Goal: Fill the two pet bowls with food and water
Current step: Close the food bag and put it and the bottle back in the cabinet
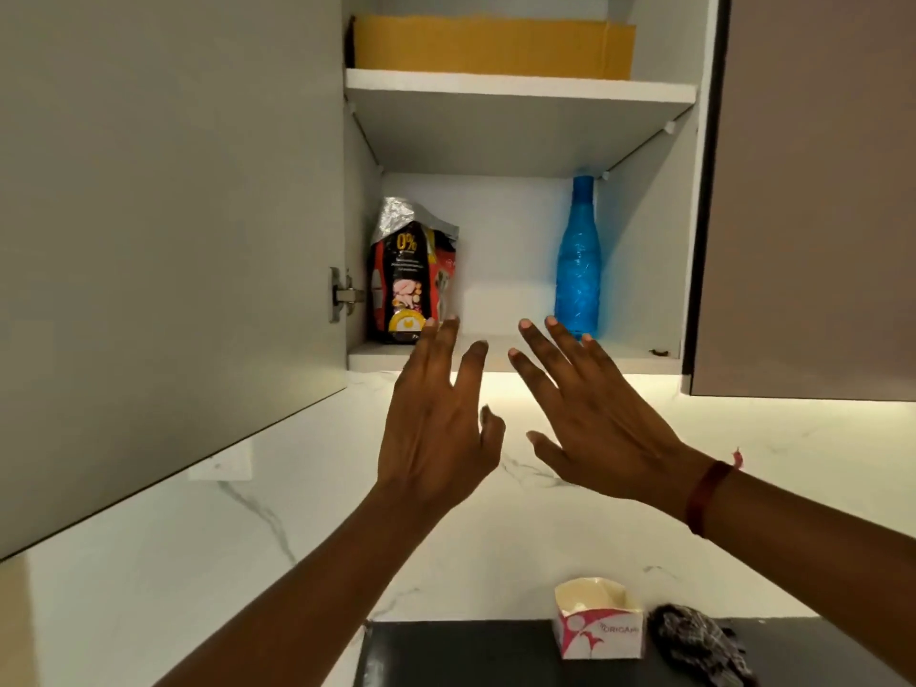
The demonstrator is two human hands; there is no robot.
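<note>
A black-and-red pet food bag [411, 280] with a crumpled silver top stands at the left of the open cabinet's lower shelf [520, 357]. A blue plastic water bottle [577, 270] stands upright at the right of the same shelf. My left hand [436, 428] is raised with fingers spread, its fingertips just below and right of the bag's base. My right hand [595, 419] is also raised and spread, fingertips near the bottle's base. Neither hand holds anything. No pet bowls are in view.
The cabinet door [168, 230] hangs open on the left; a closed door [813, 190] is on the right. A brown cardboard box [495, 47] fills the upper shelf. Below, a black counter [456, 652] carries a small white-pink box [600, 622] and a dark cloth [694, 642].
</note>
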